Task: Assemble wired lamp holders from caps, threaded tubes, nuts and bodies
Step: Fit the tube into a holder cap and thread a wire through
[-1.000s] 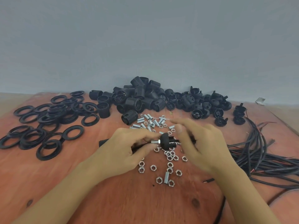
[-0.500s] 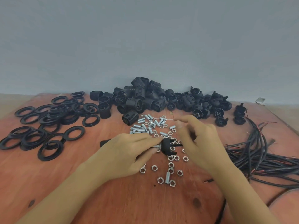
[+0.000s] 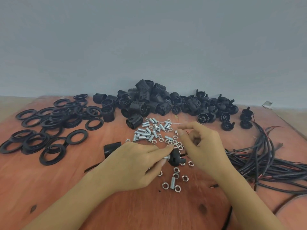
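Now left hand (image 3: pixel 132 165) pinches cap (image 3: pixel 175 157); right hand (image 3: pixel 204 146) curls just beside, contents unclear.

L hand (image 3: pixel 132 165) & R hand (image 3: pixel 205 151), forearms (image 3: pixel 74 201) bare.

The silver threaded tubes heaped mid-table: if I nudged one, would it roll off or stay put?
Probably rolls a little: each threaded tube is a round cylinder lying on its side on the flat table. Likely stiff and heavy for its size, since it looks like shiny metal. The nuts around it would likely stop it soon.
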